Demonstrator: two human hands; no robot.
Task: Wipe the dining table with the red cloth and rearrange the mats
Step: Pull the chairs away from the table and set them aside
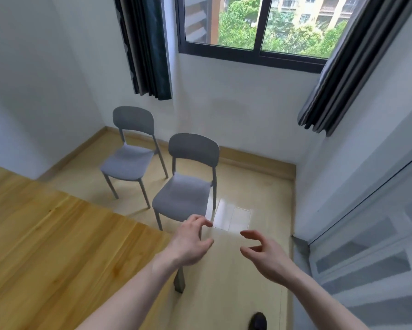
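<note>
**Head view: two bare hands out in front, past the corner of the bench**

Head view looks down at my two arms reaching out in front of me. My left hand [190,244] is held up in the air just past the corner of the wooden bench [57,246]. Its fingers are bent a little and loose, and they hold nothing. My right hand [264,253] is near it, over the pale floor [255,182]. Its fingers are loose and a bit curled too, and it holds nothing. My hands are apart, with a gap of floor between them, and they do not touch each other or anything else.

I cannot see the red cloth or the mats in this view. The part of the bench that shows is on my left. It is made of light yellow wood with long lines in it. One grey bench leg [179,281] shows under my left arm.

Two grey chairs stand on the floor beyond the bench. The near chair [188,184] is just past my left hand. The far chair [131,153] stands beside it, closer to the corner of the room. Both chairs face me.

Behind the chairs is a white wall with a window [257,25]. Green trees and a building show through the glass. Dark curtains [145,46] hang on both sides of the window. A dark shoe [258,321] shows at the bottom edge, on the floor.
</note>
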